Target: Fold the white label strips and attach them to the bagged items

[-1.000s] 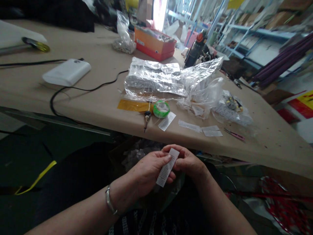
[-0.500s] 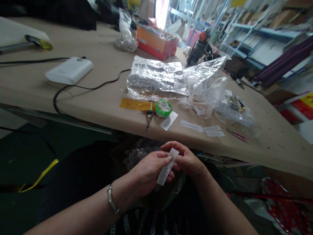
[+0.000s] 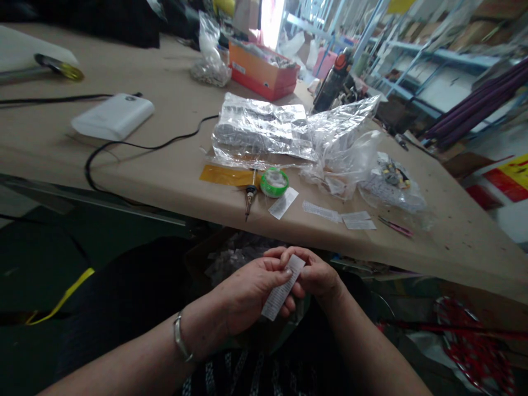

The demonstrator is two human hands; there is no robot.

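Over my lap, my left hand (image 3: 264,289) pinches a narrow white printed label strip (image 3: 277,300) between thumb and fingers. My right hand (image 3: 319,275) meets it at the strip's upper end, its fingers curled and closed against the edge; the fingertips are partly hidden behind the strip. Beyond both hands, near the table's front edge, lie a small white label sheet (image 3: 284,203), a printed strip (image 3: 322,211) and another pale label piece (image 3: 358,220). Pink-handled tweezers (image 3: 396,226) rest to the right of these.
A soldering iron (image 3: 249,198) points its tip toward the front edge, beside a green-rimmed round tin (image 3: 274,182). Behind are silvery plastic bags (image 3: 264,129) and an orange box (image 3: 264,69). A white power bank (image 3: 113,116) with a black cable lies left. Below the table sits a box of scraps (image 3: 231,258).
My right hand's fingers have curled in more tightly around the upper end of the strip. Both hands have shifted slightly lower, and the view has moved a little.
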